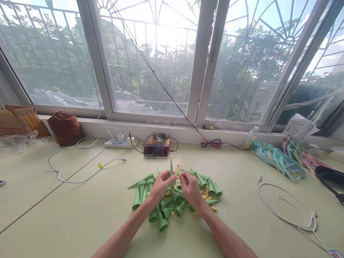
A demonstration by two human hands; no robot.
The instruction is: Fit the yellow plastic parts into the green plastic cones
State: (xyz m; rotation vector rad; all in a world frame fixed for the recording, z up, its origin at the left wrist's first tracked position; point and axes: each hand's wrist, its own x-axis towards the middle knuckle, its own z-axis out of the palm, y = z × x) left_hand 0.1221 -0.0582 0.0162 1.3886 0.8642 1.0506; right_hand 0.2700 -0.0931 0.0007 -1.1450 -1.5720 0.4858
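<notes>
As the green plastic cone [171, 168] seems light and stiff, grip its base; left hand [162, 183] pinches it; right hand [190, 186] is curled, contents unclear.

A brown drawstring pouch [66, 129] is set beside the windowsill [177, 134]. White adapters [120, 138] are plugged into a white power strip [120, 144]. Red-and-blue wire [212, 143] is coiled near a capped plastic bottle [250, 138]. Trees [274, 61] are seen outside.

Left fingers [166, 176] holding a green cone [171, 168], right fingers [186, 176] alongside — grip unclear, cones [162, 223] below
</notes>
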